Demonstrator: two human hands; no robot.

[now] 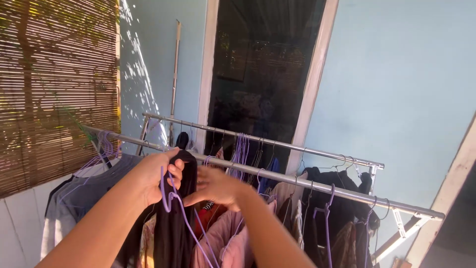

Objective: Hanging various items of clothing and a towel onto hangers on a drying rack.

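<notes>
Both my forearms rise from the lower edge of the view and converge at the near rail [297, 182] of a metal clothes rack.

My left hand [157, 174] is raised highest, just under that rail, wrist bent slightly inward. Its fingers are curled closed around the top of a black garment [179, 218] together with the upper part of a purple wire hanger [174, 201]. The thumb lies across the front, and the hanger's wire emerges below the fingers and runs down and to the right across the cloth.

My right hand [217, 188] sits just beside the left, a little lower, back of the hand toward me. Its fingers point left and press against the black garment near the hanger's shoulder; from this angle I cannot tell whether they pinch the fabric or only rest on it.

The black garment hangs straight down from my left hand, in front of a pink garment [225, 243]. To its left hangs a grey shirt [82, 191] on the same rail. Dark clothes [342, 208] hang further right. A second rail [277, 144] runs behind, carrying a cluster of empty purple hangers [240, 149]. A bamboo blind [54, 84] covers the left side, and a pale blue wall [396, 89] stands behind the rack.
</notes>
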